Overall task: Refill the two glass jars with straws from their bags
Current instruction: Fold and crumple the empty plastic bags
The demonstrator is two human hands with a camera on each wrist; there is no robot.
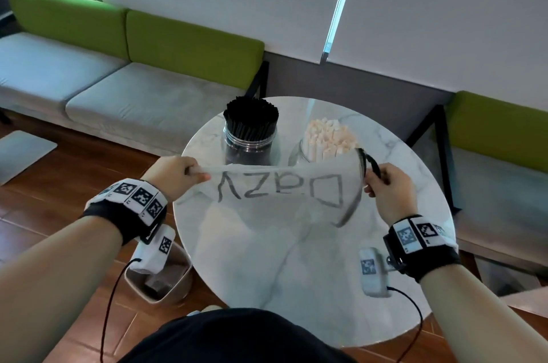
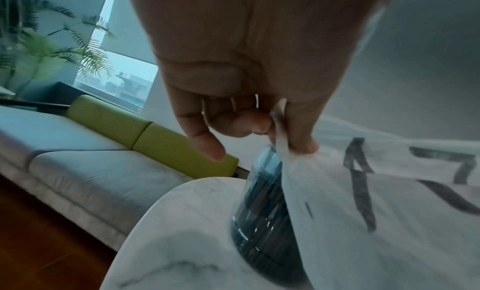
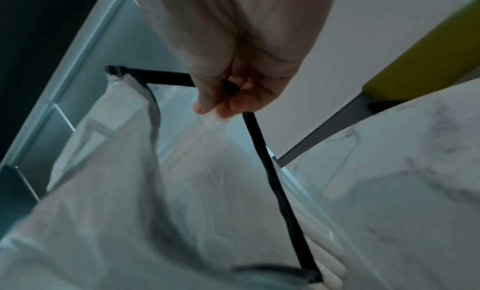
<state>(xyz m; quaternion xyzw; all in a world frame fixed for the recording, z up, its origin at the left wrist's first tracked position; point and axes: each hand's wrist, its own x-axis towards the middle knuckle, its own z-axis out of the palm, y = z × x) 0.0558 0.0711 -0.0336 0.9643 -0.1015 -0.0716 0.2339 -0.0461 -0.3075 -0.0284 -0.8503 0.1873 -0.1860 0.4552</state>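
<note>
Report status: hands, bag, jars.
Left hand pinches bag corner; right hand holds its black strap. Bag stretched over table. Both jars full of straws.

Bare forearms, black wrist straps point(image 1: 427, 255) with white coded tags, white wrist cameras point(image 1: 372, 272), thin black cables point(image 1: 111, 303)

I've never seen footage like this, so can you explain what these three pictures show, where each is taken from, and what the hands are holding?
No machine here: a person wears cameras. The head view looks down at a marble table; the other two look along each wrist. On the table stand a jar of black straws and a jar of pale straws. The left hand pinches one end of a thin white bag; the right hand grips the other end by its black strap, stretching it above the table.
</note>
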